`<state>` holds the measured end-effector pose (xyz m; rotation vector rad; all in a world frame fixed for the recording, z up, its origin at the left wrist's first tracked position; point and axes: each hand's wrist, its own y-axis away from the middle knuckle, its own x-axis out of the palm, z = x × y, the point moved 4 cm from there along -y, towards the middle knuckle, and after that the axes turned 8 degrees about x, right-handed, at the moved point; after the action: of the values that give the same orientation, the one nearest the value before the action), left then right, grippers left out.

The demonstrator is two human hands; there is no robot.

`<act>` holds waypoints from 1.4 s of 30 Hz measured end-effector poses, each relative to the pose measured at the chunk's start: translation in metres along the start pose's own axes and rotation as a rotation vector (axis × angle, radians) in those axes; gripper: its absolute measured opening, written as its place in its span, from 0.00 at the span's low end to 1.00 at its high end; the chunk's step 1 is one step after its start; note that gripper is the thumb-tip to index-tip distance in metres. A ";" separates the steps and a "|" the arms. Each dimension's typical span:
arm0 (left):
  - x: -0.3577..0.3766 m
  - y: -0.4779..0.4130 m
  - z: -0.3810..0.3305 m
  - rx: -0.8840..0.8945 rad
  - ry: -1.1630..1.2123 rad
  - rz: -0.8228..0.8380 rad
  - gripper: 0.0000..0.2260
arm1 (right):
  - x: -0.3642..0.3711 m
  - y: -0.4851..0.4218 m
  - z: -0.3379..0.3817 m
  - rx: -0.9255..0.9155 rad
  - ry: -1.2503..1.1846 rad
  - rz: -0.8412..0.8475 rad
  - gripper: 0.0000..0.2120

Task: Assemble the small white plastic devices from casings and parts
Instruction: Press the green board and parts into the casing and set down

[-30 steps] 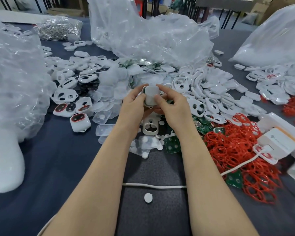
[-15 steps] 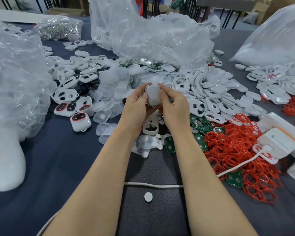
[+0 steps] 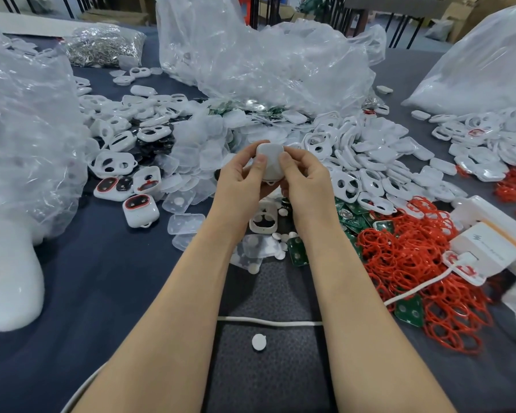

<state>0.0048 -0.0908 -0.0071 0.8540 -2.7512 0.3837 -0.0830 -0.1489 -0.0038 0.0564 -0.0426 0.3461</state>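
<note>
Above the middle of the table, my left hand (image 3: 240, 181) and my right hand (image 3: 304, 180) both grip a small white plastic device (image 3: 270, 163). Its plain back faces me and both thumbs press on it. A small loop sticks out at its lower edge. Below my hands lies an open white casing (image 3: 262, 223) among white round buttons (image 3: 280, 245) and green circuit boards (image 3: 298, 251). A heap of red rubber rings (image 3: 411, 263) lies to the right. Finished devices with red rings (image 3: 140, 211) sit to the left.
Heaps of white casings (image 3: 379, 162) and clear covers (image 3: 188, 162) spread behind my hands. Large clear plastic bags (image 3: 265, 61) stand at the back, left and right. White boxes (image 3: 486, 248) and a white cable (image 3: 268, 321) lie at the right and near edge. One loose button (image 3: 258, 342) lies near me.
Both hands have turned the device slightly and shifted their grip; the thumbs now press on its back, and its small loop shows at the bottom.
</note>
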 end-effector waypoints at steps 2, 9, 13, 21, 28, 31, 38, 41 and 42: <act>0.000 0.000 0.000 0.005 -0.004 -0.006 0.10 | 0.001 0.000 0.000 0.030 -0.061 0.018 0.07; 0.000 0.001 -0.001 0.000 0.008 0.008 0.10 | 0.003 0.003 0.001 0.135 -0.218 0.077 0.08; 0.001 0.001 -0.001 -0.023 0.031 0.033 0.10 | 0.000 0.004 0.001 0.119 -0.187 0.065 0.07; -0.006 0.000 -0.003 -0.021 0.092 -0.074 0.11 | 0.000 0.003 0.002 0.024 0.152 0.153 0.09; -0.007 0.001 -0.004 -0.038 0.134 -0.059 0.11 | 0.005 0.006 0.001 0.041 0.052 0.168 0.07; -0.007 0.001 -0.005 -0.036 0.143 -0.050 0.10 | 0.005 0.006 -0.001 0.091 -0.030 0.199 0.06; -0.005 0.005 -0.008 0.053 -0.047 0.047 0.12 | -0.002 0.003 -0.001 0.130 -0.012 0.197 0.04; -0.004 0.005 -0.009 0.064 -0.076 0.110 0.13 | -0.002 0.002 0.002 0.125 -0.007 0.209 0.05; -0.002 0.006 -0.009 0.065 -0.090 0.153 0.14 | -0.002 0.002 0.003 0.134 -0.068 0.226 0.07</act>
<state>0.0044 -0.0821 0.0001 0.6938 -2.9122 0.4765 -0.0853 -0.1479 -0.0011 0.1968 -0.0933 0.5725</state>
